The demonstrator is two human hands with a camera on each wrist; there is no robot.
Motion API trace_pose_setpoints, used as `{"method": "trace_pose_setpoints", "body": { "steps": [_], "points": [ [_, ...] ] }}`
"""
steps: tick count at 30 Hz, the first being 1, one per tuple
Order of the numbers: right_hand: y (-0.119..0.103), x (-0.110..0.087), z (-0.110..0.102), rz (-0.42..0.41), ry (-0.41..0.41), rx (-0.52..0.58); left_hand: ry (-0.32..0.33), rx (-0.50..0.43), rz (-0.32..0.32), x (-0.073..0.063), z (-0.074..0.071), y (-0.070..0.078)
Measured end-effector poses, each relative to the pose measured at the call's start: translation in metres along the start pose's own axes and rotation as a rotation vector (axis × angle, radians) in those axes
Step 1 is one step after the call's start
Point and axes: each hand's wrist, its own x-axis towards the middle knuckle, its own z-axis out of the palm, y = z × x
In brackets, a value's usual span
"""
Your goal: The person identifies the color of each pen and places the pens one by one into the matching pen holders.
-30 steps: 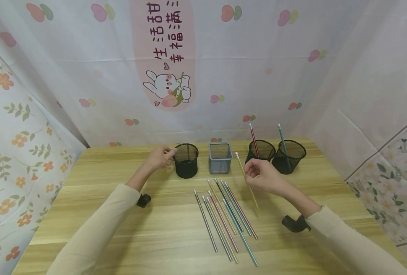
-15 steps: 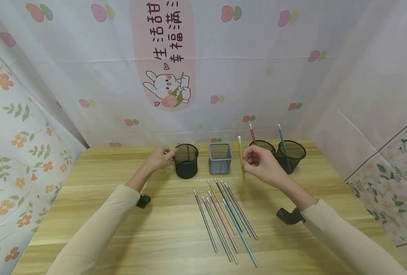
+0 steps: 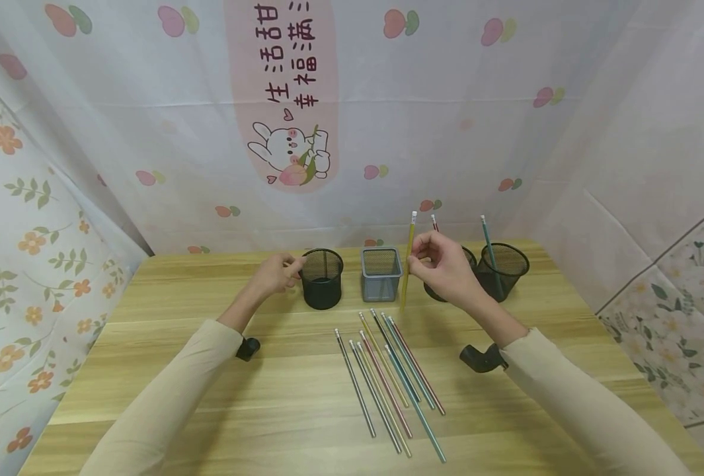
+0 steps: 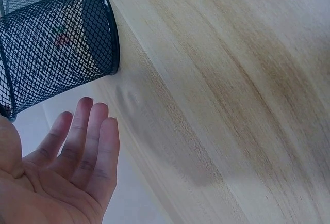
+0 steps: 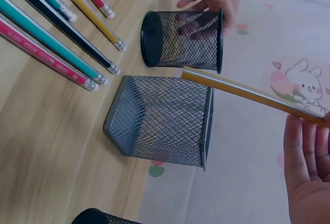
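My right hand (image 3: 443, 264) pinches a yellow pencil (image 3: 412, 238) and holds it nearly upright, eraser end up, just right of a grey square mesh pen holder (image 3: 380, 288). In the right wrist view the pencil's (image 5: 242, 90) lower end appears above that holder's (image 5: 160, 121) rim. My left hand (image 3: 277, 274) is beside a round black mesh pen holder (image 3: 322, 292) on its left. From the left wrist view, its fingers (image 4: 105, 152) extend loosely near the round holder's (image 4: 56, 48) wall; whether the thumb touches the rim is hidden.
Several pencils (image 3: 381, 383) lie loosely side by side on the wooden table (image 3: 280, 410). At the back right stand two round black holders, one with a teal pencil (image 3: 488, 241), the other with a red pencil (image 3: 435, 223), partly behind my right hand. A patterned cloth (image 3: 447, 119) hangs behind.
My right hand has moved left and up with the yellow pencil, which has turned from slanted to nearly upright. The left hand stays by the round holder.
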Motion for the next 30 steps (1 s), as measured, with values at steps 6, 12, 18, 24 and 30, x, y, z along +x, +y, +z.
{"method": "trace_pose_setpoints", "body": {
  "steps": [6,12,18,24,30],
  "points": [
    [0.001,0.008,0.004,-0.006,0.054,0.032,0.004,0.007,-0.012,0.001,0.001,0.000],
    [0.000,0.015,0.005,-0.014,0.084,0.054,0.005,0.005,-0.018,0.001,0.002,0.000],
    [0.002,0.020,0.007,-0.012,0.127,0.066,0.003,0.013,-0.024,0.002,0.002,0.000],
    [-0.015,0.024,0.013,-0.024,0.163,0.059,0.002,0.013,-0.024,0.001,0.002,-0.001],
    [-0.025,0.028,0.017,-0.011,0.208,0.082,0.005,0.007,-0.027,0.000,0.001,0.000]
  ]
}}
